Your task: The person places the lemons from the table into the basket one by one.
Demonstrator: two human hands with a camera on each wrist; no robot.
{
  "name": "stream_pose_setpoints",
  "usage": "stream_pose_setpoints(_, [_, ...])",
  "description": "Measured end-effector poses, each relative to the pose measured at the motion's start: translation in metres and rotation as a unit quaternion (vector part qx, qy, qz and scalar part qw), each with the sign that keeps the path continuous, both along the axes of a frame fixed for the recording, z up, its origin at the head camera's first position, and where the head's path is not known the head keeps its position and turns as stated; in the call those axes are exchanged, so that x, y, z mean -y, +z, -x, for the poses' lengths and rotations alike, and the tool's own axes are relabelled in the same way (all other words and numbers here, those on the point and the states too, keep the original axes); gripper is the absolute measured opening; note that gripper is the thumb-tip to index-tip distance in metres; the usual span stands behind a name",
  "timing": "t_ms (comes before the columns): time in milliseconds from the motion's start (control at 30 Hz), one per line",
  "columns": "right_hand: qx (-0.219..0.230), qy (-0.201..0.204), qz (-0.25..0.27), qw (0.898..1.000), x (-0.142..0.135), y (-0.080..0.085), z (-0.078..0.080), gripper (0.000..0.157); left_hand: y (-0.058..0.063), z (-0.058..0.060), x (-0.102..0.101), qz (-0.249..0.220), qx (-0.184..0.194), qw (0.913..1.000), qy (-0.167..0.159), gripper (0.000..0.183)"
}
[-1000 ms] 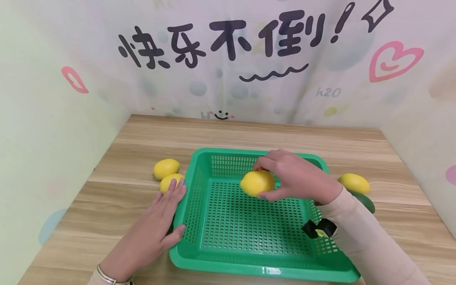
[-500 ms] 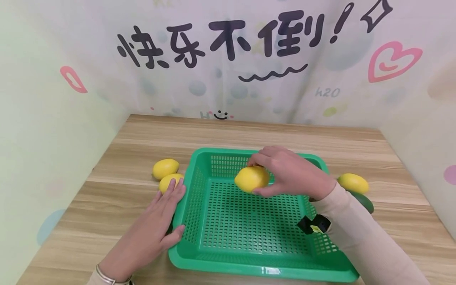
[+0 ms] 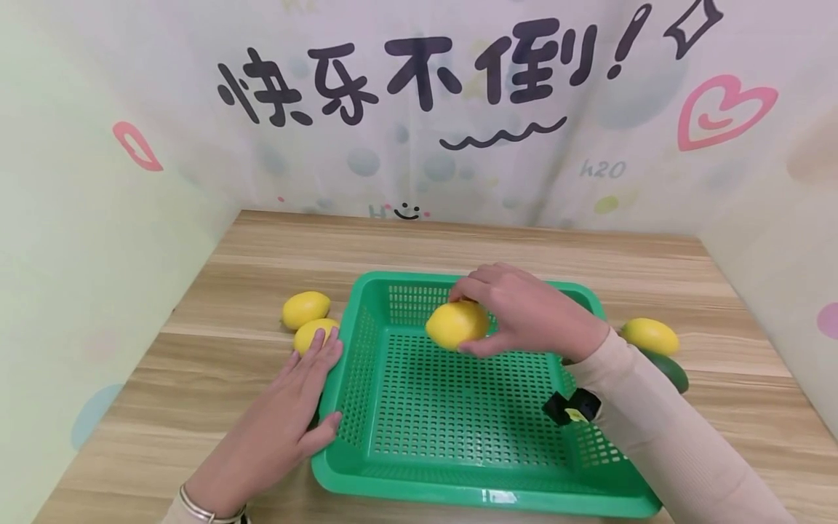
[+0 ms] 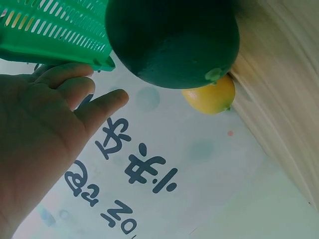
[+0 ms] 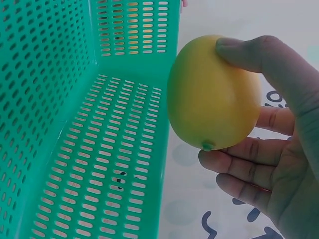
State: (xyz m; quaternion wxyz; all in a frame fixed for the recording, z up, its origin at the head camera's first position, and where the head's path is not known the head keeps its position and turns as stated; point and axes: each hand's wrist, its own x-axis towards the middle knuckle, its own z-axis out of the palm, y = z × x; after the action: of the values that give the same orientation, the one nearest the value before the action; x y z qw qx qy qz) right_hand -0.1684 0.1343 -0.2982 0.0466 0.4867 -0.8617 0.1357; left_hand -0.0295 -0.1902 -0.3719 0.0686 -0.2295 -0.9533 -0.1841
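Observation:
My right hand [image 3: 524, 313] holds a yellow lemon [image 3: 456, 325] between thumb and fingers, above the green plastic basket [image 3: 484, 498]. In the right wrist view the thumb presses one side of the lemon [image 5: 214, 94], its small green stem end showing. My left hand [image 3: 271, 418] rests with extended fingers against the basket's left rim. Its fingertips partly cover one lemon [image 3: 311, 333], and another lemon [image 3: 305, 310] lies just behind. In the left wrist view, a large dark green fruit [image 4: 174, 45] sits near that hand; the head view shows almost none of it.
Right of the basket, a lemon [image 3: 650, 335] and a dark green fruit [image 3: 668, 370] lie on the wooden table [image 3: 196, 378]; the right forearm partly hides the green one. A printed curtain [image 3: 419, 167] hangs behind the table.
My right hand has shifted left and slightly toward the back with the lemon, still above the basket. The left hand and basket have stayed in place.

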Motion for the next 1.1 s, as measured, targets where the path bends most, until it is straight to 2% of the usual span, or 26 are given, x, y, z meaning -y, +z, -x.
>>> stream_pose_setpoints(567, [-0.006,0.011,-0.005,1.0,0.009,0.002,0.004,0.048,0.004,-0.002,-0.004,-0.008,0.03,0.9993,0.019,0.075])
stream_pose_setpoints(1100, [0.004,0.03,-0.019,0.999,0.022,-0.01,0.007,0.047,0.005,-0.003,-0.005,-0.02,0.039,0.9988,0.021,0.074])
